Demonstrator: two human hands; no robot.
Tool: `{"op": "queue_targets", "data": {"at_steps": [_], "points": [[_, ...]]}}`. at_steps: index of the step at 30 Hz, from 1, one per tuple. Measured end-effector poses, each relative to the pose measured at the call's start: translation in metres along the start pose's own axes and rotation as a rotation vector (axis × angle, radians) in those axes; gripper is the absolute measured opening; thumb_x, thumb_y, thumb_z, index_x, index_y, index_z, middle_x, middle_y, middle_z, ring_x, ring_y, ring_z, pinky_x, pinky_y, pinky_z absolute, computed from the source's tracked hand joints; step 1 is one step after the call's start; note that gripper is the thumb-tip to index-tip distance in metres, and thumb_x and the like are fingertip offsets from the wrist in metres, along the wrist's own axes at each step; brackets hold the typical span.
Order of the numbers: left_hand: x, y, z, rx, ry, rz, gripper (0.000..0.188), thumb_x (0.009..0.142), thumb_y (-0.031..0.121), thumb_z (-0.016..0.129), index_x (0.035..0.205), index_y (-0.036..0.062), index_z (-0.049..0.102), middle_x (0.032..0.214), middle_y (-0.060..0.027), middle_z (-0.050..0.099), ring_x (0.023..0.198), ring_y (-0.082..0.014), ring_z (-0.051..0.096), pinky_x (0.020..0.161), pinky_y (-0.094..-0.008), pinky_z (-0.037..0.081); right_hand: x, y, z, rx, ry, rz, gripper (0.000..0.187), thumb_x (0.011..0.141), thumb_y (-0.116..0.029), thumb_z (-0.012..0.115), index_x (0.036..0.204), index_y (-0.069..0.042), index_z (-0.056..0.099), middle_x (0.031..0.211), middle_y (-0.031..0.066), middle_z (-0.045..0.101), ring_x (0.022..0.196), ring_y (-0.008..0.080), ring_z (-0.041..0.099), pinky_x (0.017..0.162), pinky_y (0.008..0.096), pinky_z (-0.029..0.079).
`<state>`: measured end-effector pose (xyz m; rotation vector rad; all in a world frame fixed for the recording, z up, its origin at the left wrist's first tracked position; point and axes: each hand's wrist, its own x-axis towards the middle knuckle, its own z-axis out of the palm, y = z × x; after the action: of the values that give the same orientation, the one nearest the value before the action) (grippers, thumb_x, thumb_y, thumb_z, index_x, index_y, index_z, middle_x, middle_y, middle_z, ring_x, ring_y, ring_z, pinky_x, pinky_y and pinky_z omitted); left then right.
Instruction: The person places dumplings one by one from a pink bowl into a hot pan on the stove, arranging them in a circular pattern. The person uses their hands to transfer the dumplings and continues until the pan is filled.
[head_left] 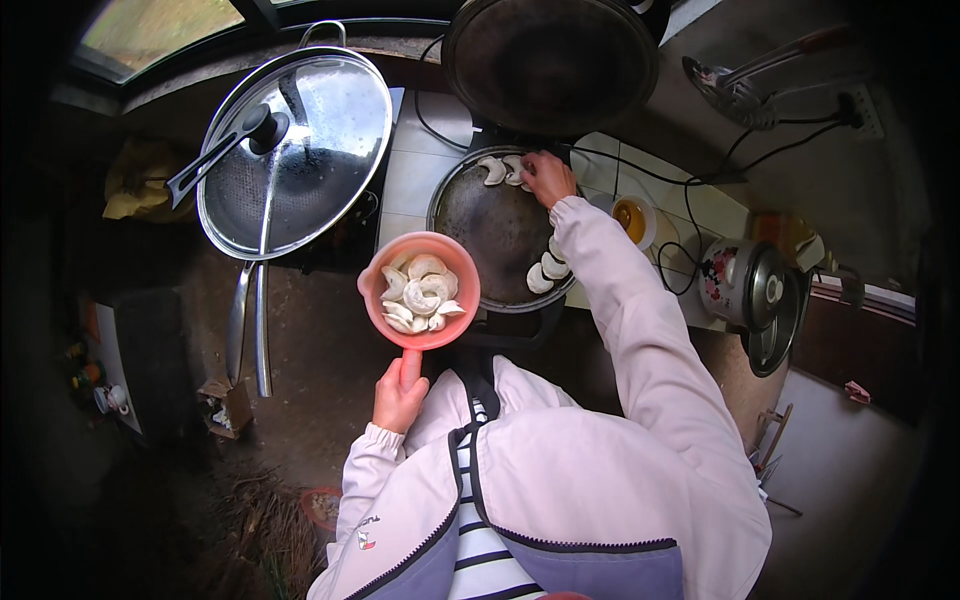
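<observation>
My left hand (398, 397) is closed round the handle of a pink plastic water scoop (372, 290). Inside the scoop lies a pile of pale, floured, crescent-shaped dumplings (425, 290). To its right is a round electric griddle (490, 235) with a dark flat plate. At the plate's far edge my right hand (550, 178) has its fingers pinched on a dumpling (516, 170), which they partly cover. Another dumpling (492, 171) sits just left of it. Several more dumplings (541, 279) follow the plate's right edge, partly under my right forearm.
The griddle's dark lid (550, 65) stands raised behind it. A large wok with a glass lid (330, 140) is at the left, a spatula handle (240, 320) jutting toward me. A bowl of yellow liquid (632, 220), black cables (690, 182) and a flowered pot (735, 280) are on the right.
</observation>
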<state>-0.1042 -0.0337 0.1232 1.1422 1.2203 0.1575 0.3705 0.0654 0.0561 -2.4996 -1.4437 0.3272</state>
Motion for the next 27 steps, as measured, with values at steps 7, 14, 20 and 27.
{"op": "queue_targets", "data": {"at_steps": [7, 14, 20, 27], "points": [[0.001, -0.006, 0.001, -0.008, -0.004, 0.012, 0.021, 0.086, 0.011, 0.07, 0.101, -0.0015, 0.061, 0.069, -0.0073, 0.063, 0.05, -0.0158, 0.06, 0.047, -0.0336, 0.047, 0.0, -0.003, 0.004, -0.015, 0.021, -0.02, 0.027, 0.088, -0.029, 0.07, 0.109, -0.014, 0.077, 0.11, 0.0118, 0.074, 0.102, 0.0364, 0.07, 0.085, 0.0486, 0.057], [0.001, -0.003, 0.002, -0.007, -0.006, -0.004, 0.021, 0.086, 0.011, 0.07, 0.1, -0.0014, 0.061, 0.069, -0.0072, 0.063, 0.05, -0.0155, 0.06, 0.047, -0.0333, 0.047, 0.0, -0.008, 0.01, -0.007, 0.055, -0.01, 0.024, 0.088, -0.027, 0.069, 0.105, -0.012, 0.076, 0.107, 0.0131, 0.075, 0.101, 0.0373, 0.071, 0.084, 0.0502, 0.057], [0.001, -0.002, 0.0, 0.015, -0.004, 0.001, 0.021, 0.085, 0.013, 0.07, 0.098, -0.0018, 0.062, 0.069, -0.0094, 0.065, 0.051, -0.0177, 0.062, 0.049, -0.0354, 0.049, 0.001, -0.01, 0.0, 0.078, 0.002, 0.058, 0.029, 0.089, -0.028, 0.07, 0.112, -0.013, 0.078, 0.105, 0.0148, 0.077, 0.098, 0.0365, 0.073, 0.083, 0.0458, 0.058], [0.001, -0.004, 0.001, 0.011, 0.007, -0.017, 0.019, 0.085, 0.012, 0.069, 0.096, -0.0016, 0.061, 0.069, -0.0099, 0.064, 0.052, -0.0183, 0.062, 0.05, -0.0354, 0.05, -0.008, 0.047, -0.034, 0.018, 0.072, 0.062, 0.029, 0.086, -0.024, 0.07, 0.113, -0.015, 0.079, 0.104, 0.0139, 0.077, 0.099, 0.0368, 0.072, 0.086, 0.0469, 0.058]]}}
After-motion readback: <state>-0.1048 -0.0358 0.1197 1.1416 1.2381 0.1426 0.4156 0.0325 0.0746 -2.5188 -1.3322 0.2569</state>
